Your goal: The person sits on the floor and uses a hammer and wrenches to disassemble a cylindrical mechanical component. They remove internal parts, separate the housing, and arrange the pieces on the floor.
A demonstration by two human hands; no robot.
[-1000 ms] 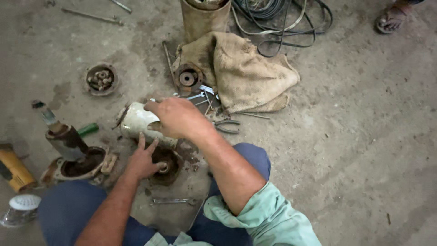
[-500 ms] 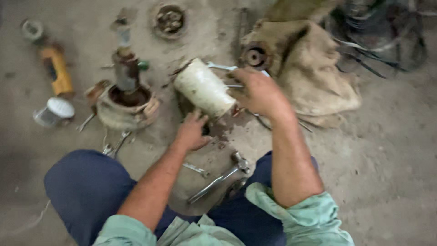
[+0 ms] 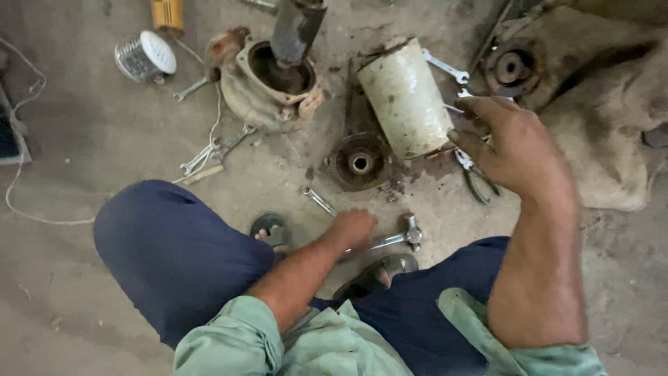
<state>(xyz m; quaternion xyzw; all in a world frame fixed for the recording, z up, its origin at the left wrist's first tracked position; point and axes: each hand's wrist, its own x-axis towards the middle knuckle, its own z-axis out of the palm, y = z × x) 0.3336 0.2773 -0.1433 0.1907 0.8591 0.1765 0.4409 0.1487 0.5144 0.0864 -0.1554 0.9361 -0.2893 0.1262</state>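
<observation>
My right hand (image 3: 511, 146) grips the lower end of a dirty white metal cylinder (image 3: 405, 97), which lies tilted on the concrete floor. My left hand (image 3: 353, 228) is low between my knees. It is closed around the metal handle of a small hammer (image 3: 410, 231), whose head rests on the floor. A dark round end cap (image 3: 360, 161) sits just left of the cylinder's lower end. A rusty motor housing (image 3: 243, 94) with a thick shaft (image 3: 296, 28) standing in it is at the upper left.
Spanners (image 3: 209, 150) lie left of centre, a small one (image 3: 319, 200) by my left hand and another (image 3: 445, 67) beside the cylinder. Pliers (image 3: 479, 182) lie under my right hand. A tin can (image 3: 145, 56), a burlap sack (image 3: 612, 132) and a round pulley part (image 3: 511, 67) are nearby.
The view has swung down and closer. My right hand has lowered the white cylinder to the floor. My left hand has pulled back from the end cap and closed on the hammer handle.
</observation>
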